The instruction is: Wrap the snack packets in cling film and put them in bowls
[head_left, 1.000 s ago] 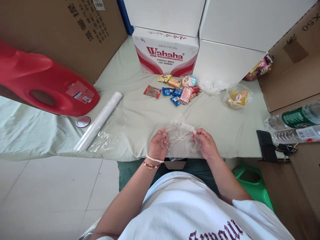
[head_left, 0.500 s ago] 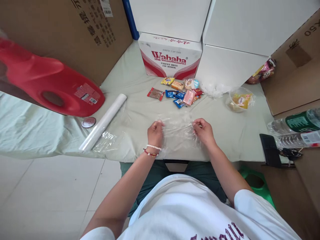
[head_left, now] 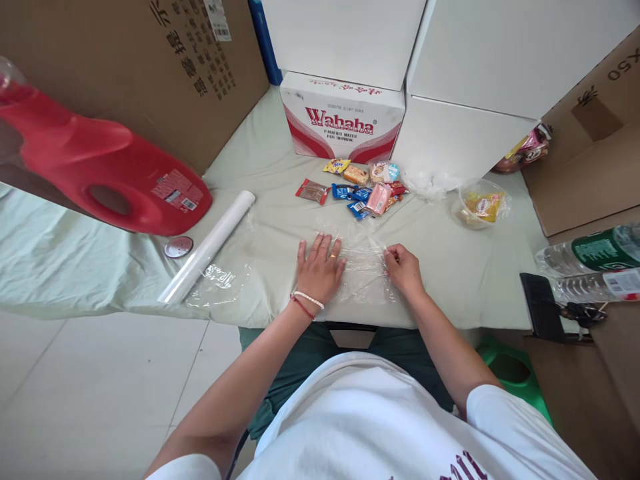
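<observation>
A sheet of clear plastic film (head_left: 363,277) lies creased on the cloth-covered table between my hands. My left hand (head_left: 320,270) rests palm down, fingers spread, on the film's left side. At the right edge of the film, my right hand (head_left: 403,270) pinches it between thumb and fingers. Left of my hands a roll of clear film (head_left: 210,247) lies at a slant, with a loose, shiny stretch beside it. Beyond the sheet sits a group of small wrapped snacks (head_left: 367,190) in several colours.
A red jug (head_left: 115,173) and a round badge (head_left: 179,247) are at left. A Wahaba-style white and red carton (head_left: 345,120) stands behind the snacks. On the right are a clear bowl (head_left: 460,212) holding a yellow packet, plastic bottles (head_left: 595,283) and a black phone-like object (head_left: 540,307).
My left hand has gone from pinching the film to lying flat on it with fingers spread. My right hand still grips the right edge, and the film lies lower.
</observation>
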Motion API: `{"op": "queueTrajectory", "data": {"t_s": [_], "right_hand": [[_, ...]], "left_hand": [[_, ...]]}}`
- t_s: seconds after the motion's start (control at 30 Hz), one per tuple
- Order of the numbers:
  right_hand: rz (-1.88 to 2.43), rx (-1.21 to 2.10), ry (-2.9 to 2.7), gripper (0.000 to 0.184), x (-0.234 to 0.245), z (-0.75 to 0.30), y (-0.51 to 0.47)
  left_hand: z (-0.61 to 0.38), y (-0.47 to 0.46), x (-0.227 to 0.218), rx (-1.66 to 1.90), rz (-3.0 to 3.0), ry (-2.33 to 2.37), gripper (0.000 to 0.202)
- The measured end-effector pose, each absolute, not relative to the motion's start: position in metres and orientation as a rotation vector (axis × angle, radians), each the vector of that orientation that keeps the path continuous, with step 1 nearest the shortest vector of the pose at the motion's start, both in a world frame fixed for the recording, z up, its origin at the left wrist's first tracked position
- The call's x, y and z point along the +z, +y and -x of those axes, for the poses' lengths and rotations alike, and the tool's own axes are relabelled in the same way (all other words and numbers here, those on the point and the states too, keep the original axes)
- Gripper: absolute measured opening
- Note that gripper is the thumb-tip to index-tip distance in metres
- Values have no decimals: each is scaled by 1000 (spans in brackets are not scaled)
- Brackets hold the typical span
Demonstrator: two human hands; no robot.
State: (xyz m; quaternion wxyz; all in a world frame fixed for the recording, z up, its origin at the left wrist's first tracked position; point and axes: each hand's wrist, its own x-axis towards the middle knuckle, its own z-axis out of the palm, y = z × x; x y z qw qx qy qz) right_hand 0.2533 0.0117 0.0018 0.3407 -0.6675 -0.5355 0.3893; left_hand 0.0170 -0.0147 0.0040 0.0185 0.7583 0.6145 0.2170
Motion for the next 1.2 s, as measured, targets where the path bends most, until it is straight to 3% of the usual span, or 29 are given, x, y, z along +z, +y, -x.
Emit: {"op": "queueTrajectory", "data": {"t_s": [0.13,0.27,0.33,0.5,0.63,0.83,1.2], "right_hand": [[1810,938,-1386,24,4,-283,13],[1859,471,-1522,27,22,-290,8],[1630,369,-1761,31,31,-270,-1],[960,477,-2585,43,24,-216,-10],[1383,337,-2634,51,2,-254,13],[2031,168,-2006,52,16,-355,64],[2060,601,-1697,30,19,-251,192]], "left_hand": [[-9,-19,-7,287,-2304,1984,65],[-7,-23,-12,178,-2318,2001,73],[-8,-24,-12,164,-2319,2000,73],[-7,-26,-11,145,-2306,1996,73],[-6,-28,-10,154,-2287,1996,72],[-5,-30,-8,170,-2280,1990,74],[-5,-34,-12,189,-2300,2013,72]]}}
